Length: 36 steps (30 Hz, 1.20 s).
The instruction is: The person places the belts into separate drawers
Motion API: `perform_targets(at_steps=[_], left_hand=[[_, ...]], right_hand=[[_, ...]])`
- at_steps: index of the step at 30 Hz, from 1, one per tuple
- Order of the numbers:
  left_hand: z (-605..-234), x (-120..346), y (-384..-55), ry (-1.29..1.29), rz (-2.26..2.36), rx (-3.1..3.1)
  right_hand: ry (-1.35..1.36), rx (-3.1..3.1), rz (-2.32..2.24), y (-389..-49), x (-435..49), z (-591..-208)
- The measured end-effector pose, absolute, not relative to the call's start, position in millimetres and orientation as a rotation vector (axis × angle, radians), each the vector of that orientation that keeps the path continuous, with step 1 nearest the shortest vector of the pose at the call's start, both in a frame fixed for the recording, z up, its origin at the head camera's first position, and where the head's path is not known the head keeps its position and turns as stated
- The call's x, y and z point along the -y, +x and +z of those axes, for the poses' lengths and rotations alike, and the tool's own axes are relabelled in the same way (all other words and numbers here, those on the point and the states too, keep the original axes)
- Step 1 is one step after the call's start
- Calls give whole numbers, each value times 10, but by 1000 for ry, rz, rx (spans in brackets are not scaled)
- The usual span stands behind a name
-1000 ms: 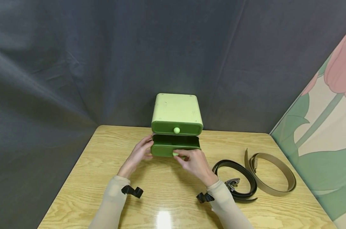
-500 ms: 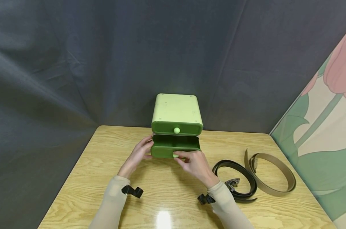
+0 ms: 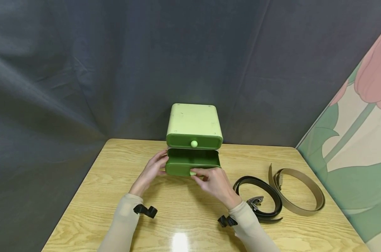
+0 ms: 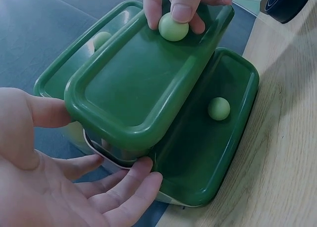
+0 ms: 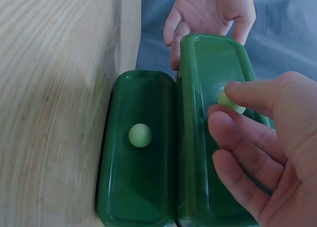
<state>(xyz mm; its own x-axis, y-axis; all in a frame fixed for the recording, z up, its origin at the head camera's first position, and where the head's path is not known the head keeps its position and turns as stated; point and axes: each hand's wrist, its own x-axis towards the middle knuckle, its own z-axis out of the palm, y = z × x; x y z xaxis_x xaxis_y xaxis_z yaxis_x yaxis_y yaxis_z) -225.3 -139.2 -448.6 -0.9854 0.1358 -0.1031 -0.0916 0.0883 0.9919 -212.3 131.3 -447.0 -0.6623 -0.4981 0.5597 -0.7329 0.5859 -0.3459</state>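
Observation:
A small pale-green cabinet [image 3: 194, 119] with dark green drawers stands at the table's back edge. Its middle drawer [image 4: 133, 88] is pulled out, and the bare inside shows in the head view. My right hand [image 3: 215, 181] pinches that drawer's round light-green knob [image 4: 173, 28] between thumb and fingers. At the cabinet's left side is my left hand [image 3: 149, 173], its fingers spread and loosely bent. In the left wrist view, its thumb lies by the pulled drawer's edge and its fingertips touch the side near the bottom drawer [image 4: 198, 152]. The top drawer [image 3: 178, 141] is closed.
A coiled black belt [image 3: 277, 197] with a metal buckle lies on the wooden table [image 3: 92, 196] right of my right forearm. Beside it is a coiled tan belt [image 3: 318, 192]. A dark curtain [image 3: 146, 70] hangs behind, and a flower-patterned cloth [image 3: 360, 157] is at right.
The middle drawer has slid slightly farther out toward me, with my right hand moving along on its knob. My left hand stays at the cabinet's left side.

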Motion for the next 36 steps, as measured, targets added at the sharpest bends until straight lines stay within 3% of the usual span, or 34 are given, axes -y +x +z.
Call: perform_targets(at_steps=[36], left_hand=[[-4506,1404,-2248,46,1995,-2208]], right_hand=[[1043,2371,766,-1974,-1333,-4475]])
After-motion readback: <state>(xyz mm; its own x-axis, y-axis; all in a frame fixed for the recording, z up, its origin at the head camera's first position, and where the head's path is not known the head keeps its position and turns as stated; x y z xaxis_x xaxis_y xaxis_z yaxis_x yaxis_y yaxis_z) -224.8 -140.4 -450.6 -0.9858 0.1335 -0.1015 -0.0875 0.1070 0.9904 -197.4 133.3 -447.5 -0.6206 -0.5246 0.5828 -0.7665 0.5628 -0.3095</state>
